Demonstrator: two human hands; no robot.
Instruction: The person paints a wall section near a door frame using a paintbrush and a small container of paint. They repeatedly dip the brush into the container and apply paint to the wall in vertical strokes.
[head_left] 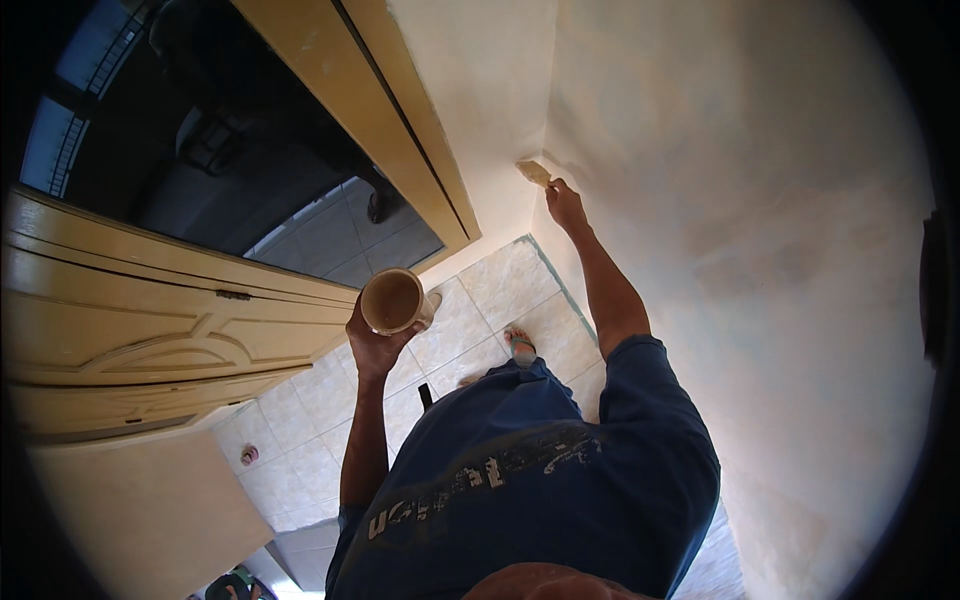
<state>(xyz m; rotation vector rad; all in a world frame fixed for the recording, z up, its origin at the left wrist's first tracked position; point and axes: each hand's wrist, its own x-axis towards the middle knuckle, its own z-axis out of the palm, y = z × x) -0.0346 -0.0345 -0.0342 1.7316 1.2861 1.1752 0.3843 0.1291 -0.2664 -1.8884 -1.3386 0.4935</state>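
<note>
My right hand (pixel 567 208) is closed round the handle of a paintbrush (pixel 533 172). Its pale bristle end is at the inner corner where two cream walls meet; whether it touches cannot be made out. My left hand (pixel 376 350) grips a round mug-like pot (pixel 424 314) with a pale outside and a brownish inside, held mouth up in front of the cabinet's lower part. How much the pot contains is unclear. The wall (pixel 720 180) on the right shows patchy, uneven colouring.
A yellow wooden cabinet (pixel 140 320) with a dark glass panel (pixel 270 130) stands at left. Pale floor tiles (pixel 490 285) lie below, where my sandalled foot (pixel 520 345) shows. A small pinkish object (pixel 249 455) lies on the floor. Something dark (pixel 932 290) sits at the right wall's edge.
</note>
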